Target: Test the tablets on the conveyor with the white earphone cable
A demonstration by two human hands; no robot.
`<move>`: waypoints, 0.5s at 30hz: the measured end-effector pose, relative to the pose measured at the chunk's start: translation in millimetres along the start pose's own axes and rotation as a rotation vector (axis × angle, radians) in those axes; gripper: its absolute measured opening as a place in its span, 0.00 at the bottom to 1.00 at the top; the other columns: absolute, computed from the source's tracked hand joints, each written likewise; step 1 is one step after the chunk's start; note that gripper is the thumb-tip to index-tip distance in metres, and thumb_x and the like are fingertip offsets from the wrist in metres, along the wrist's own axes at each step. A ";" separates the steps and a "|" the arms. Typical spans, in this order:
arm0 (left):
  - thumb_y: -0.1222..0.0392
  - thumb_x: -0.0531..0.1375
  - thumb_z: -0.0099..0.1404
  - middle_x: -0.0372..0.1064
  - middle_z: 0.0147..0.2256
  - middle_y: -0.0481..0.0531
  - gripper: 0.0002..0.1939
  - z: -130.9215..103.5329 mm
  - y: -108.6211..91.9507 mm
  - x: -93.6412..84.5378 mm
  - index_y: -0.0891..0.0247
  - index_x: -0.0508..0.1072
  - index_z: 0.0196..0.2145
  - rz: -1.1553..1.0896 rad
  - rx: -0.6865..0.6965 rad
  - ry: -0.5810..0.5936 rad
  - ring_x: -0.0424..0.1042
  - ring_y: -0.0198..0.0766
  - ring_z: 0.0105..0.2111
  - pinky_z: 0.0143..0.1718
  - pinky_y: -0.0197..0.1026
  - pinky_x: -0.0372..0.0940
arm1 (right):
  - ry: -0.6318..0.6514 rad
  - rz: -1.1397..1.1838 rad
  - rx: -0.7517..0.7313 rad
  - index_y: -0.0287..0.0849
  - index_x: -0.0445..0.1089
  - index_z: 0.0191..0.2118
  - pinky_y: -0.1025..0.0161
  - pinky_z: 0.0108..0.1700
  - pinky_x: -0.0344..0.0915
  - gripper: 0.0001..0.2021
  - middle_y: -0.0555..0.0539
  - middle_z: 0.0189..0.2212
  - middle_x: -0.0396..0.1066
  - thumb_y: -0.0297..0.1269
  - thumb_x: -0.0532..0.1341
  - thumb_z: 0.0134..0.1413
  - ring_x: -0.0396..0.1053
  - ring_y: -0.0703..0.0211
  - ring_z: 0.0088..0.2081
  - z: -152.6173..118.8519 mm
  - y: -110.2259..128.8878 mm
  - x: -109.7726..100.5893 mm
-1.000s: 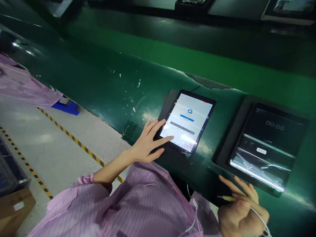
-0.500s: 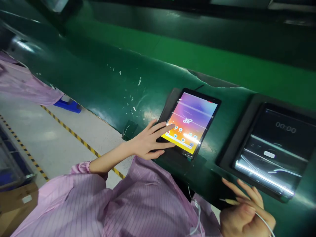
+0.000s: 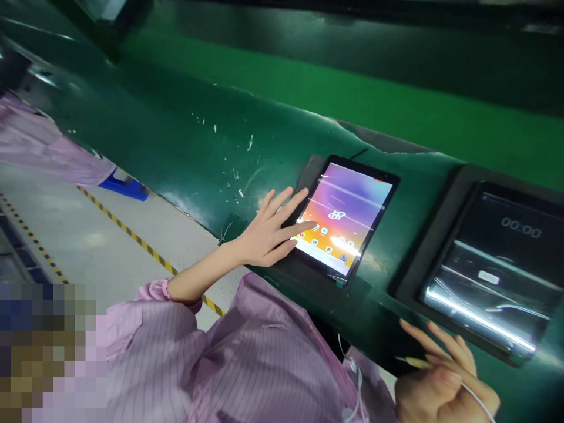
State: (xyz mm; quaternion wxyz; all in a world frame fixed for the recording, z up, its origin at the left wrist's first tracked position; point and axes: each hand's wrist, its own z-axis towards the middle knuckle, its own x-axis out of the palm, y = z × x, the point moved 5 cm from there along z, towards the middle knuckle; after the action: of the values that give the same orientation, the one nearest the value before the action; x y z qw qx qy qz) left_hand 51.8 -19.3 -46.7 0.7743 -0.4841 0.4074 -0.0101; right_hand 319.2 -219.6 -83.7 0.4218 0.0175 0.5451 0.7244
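Note:
My left hand (image 3: 272, 231) is spread over the lower left part of a lit tablet (image 3: 348, 202), with one fingertip at the app icons on its purple and orange screen. The tablet lies on a dark pad (image 3: 304, 264) on the green bench. At the lower right, my right hand (image 3: 445, 376) is closed on a slim, pale cable plug (image 3: 416, 362) with a thin metal tip. A white cord runs out from the back of that hand. Just beyond my right hand lies a second tablet (image 3: 497, 258), its dark screen reading 00:00.
The green bench (image 3: 176, 135) has chipped paint and a worn far edge. White cords (image 3: 358, 382) hang by my lap. At left are a person's pink sleeve (image 3: 48, 144), a blue object (image 3: 123, 185) and striped floor tape (image 3: 127, 235).
My left hand has shifted up slightly, and its fingers are placed differently over the screen. A pale band now shows at the bottom of the lit screen. My right hand keeps its hold.

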 end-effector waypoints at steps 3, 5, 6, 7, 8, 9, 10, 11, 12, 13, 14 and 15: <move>0.56 0.64 0.61 0.62 0.64 0.51 0.18 -5.7 0.2 -1.3 0.45 0.78 0.50 -0.150 -0.036 -0.010 0.50 0.59 0.68 0.68 0.62 0.30 | -0.047 -0.069 -0.071 0.46 0.60 0.22 0.40 0.49 0.65 0.21 0.43 0.23 0.75 0.47 0.53 0.68 0.76 0.43 0.38 4.9 8.8 0.5; 0.57 0.68 0.56 0.67 0.61 0.51 0.19 -8.9 0.5 1.5 0.43 0.80 0.47 -0.222 -0.077 0.018 0.54 0.60 0.67 0.68 0.62 0.32 | -0.038 -0.085 -0.090 0.46 0.60 0.22 0.41 0.48 0.66 0.21 0.44 0.22 0.74 0.46 0.53 0.68 0.76 0.44 0.38 5.6 10.5 1.7; 0.57 0.68 0.55 0.68 0.60 0.50 0.20 -10.4 0.1 3.6 0.43 0.80 0.47 -0.231 -0.081 0.045 0.55 0.60 0.66 0.68 0.62 0.32 | -0.039 -0.092 -0.099 0.46 0.61 0.23 0.41 0.48 0.66 0.21 0.44 0.22 0.74 0.45 0.53 0.68 0.76 0.44 0.37 5.5 10.9 1.9; 0.58 0.68 0.54 0.69 0.60 0.50 0.22 -11.8 -0.5 5.9 0.42 0.79 0.47 -0.228 -0.074 0.075 0.56 0.60 0.66 0.68 0.62 0.32 | -0.039 -0.096 -0.104 0.46 0.60 0.23 0.41 0.48 0.66 0.21 0.45 0.22 0.74 0.45 0.53 0.68 0.76 0.44 0.37 5.3 11.2 2.2; 0.59 0.68 0.54 0.68 0.60 0.49 0.23 -13.0 -1.2 7.9 0.42 0.79 0.48 -0.221 -0.060 0.103 0.56 0.59 0.66 0.68 0.61 0.32 | -0.040 -0.096 -0.107 0.46 0.60 0.23 0.41 0.48 0.66 0.21 0.44 0.22 0.74 0.44 0.53 0.68 0.76 0.44 0.37 5.4 11.6 2.5; 0.60 0.68 0.54 0.68 0.60 0.48 0.24 -13.9 -1.6 9.1 0.41 0.79 0.48 -0.220 -0.049 0.122 0.56 0.59 0.66 0.68 0.61 0.32 | -0.048 -0.091 -0.111 0.46 0.60 0.22 0.41 0.48 0.66 0.21 0.44 0.22 0.74 0.44 0.52 0.68 0.76 0.44 0.37 5.7 12.4 2.5; 0.60 0.68 0.53 0.68 0.60 0.48 0.24 -14.4 -1.2 9.6 0.41 0.79 0.48 -0.229 -0.053 0.130 0.56 0.59 0.66 0.68 0.61 0.32 | -0.049 -0.087 -0.113 0.46 0.60 0.22 0.41 0.48 0.66 0.21 0.44 0.22 0.74 0.44 0.52 0.68 0.76 0.44 0.37 6.3 13.3 2.8; 0.60 0.69 0.53 0.68 0.60 0.48 0.23 -14.5 0.0 9.3 0.42 0.79 0.47 -0.246 -0.076 0.130 0.57 0.59 0.66 0.69 0.61 0.31 | -0.041 -0.084 -0.115 0.45 0.60 0.22 0.42 0.48 0.66 0.21 0.44 0.22 0.74 0.45 0.52 0.69 0.76 0.44 0.37 7.0 14.4 3.4; 0.59 0.70 0.51 0.69 0.59 0.48 0.22 -14.4 1.8 8.5 0.42 0.80 0.45 -0.271 -0.114 0.124 0.57 0.59 0.66 0.69 0.61 0.30 | -0.031 -0.083 -0.112 0.45 0.60 0.22 0.42 0.49 0.66 0.21 0.43 0.23 0.74 0.45 0.51 0.69 0.76 0.45 0.37 7.8 15.1 4.0; 0.58 0.70 0.50 0.70 0.59 0.47 0.21 -14.0 3.9 7.4 0.42 0.81 0.44 -0.296 -0.158 0.115 0.56 0.60 0.66 0.69 0.61 0.29 | -0.027 -0.084 -0.110 0.45 0.60 0.22 0.42 0.49 0.65 0.21 0.43 0.23 0.74 0.45 0.51 0.69 0.76 0.45 0.37 8.1 15.6 3.9; 0.57 0.71 0.49 0.70 0.59 0.47 0.20 -13.4 5.9 6.1 0.43 0.81 0.42 -0.313 -0.200 0.105 0.55 0.60 0.66 0.68 0.60 0.27 | -0.025 -0.084 -0.106 0.45 0.60 0.22 0.43 0.49 0.65 0.22 0.43 0.23 0.74 0.45 0.51 0.69 0.76 0.46 0.37 8.0 15.4 3.4; 0.57 0.71 0.49 0.69 0.59 0.47 0.20 -12.8 7.5 4.8 0.43 0.81 0.42 -0.314 -0.225 0.095 0.54 0.60 0.67 0.68 0.60 0.26 | -0.023 -0.081 -0.093 0.46 0.60 0.22 0.43 0.49 0.65 0.21 0.43 0.24 0.75 0.45 0.52 0.69 0.76 0.46 0.38 7.3 14.1 2.5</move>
State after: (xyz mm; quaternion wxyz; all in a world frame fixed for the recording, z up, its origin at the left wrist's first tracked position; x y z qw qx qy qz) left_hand 44.0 -26.8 -57.9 0.6842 -0.6242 0.3615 -0.1077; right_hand 312.8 -213.1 -70.5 0.4575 -0.0158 0.5062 0.7309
